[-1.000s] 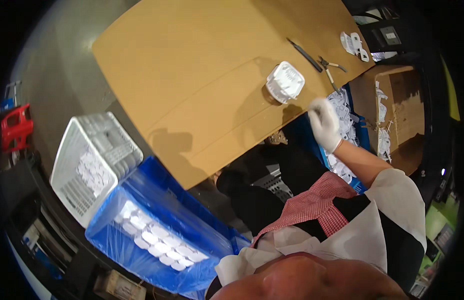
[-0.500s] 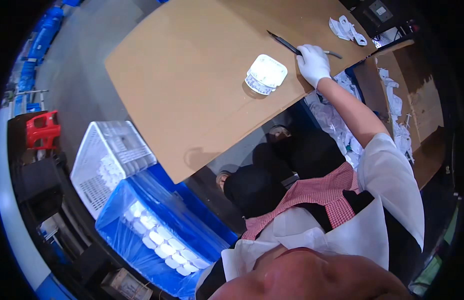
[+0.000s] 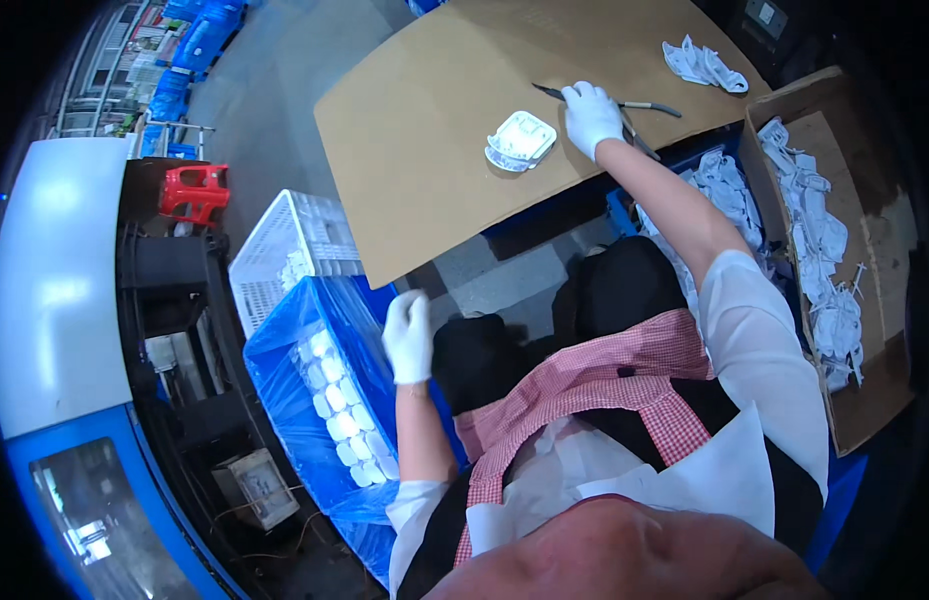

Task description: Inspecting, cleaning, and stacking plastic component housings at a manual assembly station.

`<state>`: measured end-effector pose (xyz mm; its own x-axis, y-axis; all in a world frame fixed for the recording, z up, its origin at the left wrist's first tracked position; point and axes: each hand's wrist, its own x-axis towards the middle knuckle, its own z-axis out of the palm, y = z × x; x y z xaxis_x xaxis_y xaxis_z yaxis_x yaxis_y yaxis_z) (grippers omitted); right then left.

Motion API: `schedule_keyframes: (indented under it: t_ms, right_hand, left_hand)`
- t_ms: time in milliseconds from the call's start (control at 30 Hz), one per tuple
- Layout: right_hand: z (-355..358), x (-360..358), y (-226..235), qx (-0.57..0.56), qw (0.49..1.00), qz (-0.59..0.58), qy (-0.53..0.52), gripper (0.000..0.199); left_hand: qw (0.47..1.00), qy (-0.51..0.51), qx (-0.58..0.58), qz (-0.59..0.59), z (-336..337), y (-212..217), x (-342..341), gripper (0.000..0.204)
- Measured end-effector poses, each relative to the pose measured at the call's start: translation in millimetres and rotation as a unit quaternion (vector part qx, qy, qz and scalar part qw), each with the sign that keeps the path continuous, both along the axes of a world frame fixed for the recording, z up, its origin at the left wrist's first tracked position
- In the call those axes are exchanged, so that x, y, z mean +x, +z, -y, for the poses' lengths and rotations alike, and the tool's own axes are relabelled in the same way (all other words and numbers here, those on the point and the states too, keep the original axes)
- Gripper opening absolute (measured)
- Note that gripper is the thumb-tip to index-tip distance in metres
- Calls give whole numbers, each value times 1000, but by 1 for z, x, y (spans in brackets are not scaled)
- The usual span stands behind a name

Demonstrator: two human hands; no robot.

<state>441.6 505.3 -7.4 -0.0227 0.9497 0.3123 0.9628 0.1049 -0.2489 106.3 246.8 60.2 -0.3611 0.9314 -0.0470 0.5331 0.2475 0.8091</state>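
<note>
My right hand (image 3: 591,120), in a white glove, is closed over a pair of pliers (image 3: 634,105) on the cardboard-covered table (image 3: 434,150). Their dark jaws point left and the two handles spread out behind the hand. Just left of it sits a white rounded-square plastic piece (image 3: 529,135), seemingly stacked on another. My left hand (image 3: 407,338), also gloved, is raised beside the table's near left corner with its fingers curled in; nothing shows in it. Close by on its left stands a blue crate lined with clear blue film (image 3: 279,345), holding rows of white pieces (image 3: 339,405).
Behind the blue crate is a white perforated basket (image 3: 329,225). White plastic scraps (image 3: 702,65) lie at the table's far right. More fill a cardboard box (image 3: 869,290) and a blue bin (image 3: 724,190) on the right. A red stool (image 3: 194,195) and machine (image 3: 59,270) stand left.
My left hand has come into view beside the blue crate. The right hand stays on the pliers, whose second handle now shows. The whole view has shifted, revealing more on the left.
</note>
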Motion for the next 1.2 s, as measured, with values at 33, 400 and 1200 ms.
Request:
schedule_keyframes:
  t_ms: [33,400,1200]
  right_hand:
    - [8,-11,12,2,998,-61,31,23]
    - [48,-71,19,-100,965,-178,166,20]
    - [67,-66,29,-54,940,-329,78,39]
  left_hand:
    - [997,-32,-5,73,-18,9,21,20]
    - [984,-104,-27,143,-201,-93,126,43]
    - [872,37,-56,484,-186,-69,61,22]
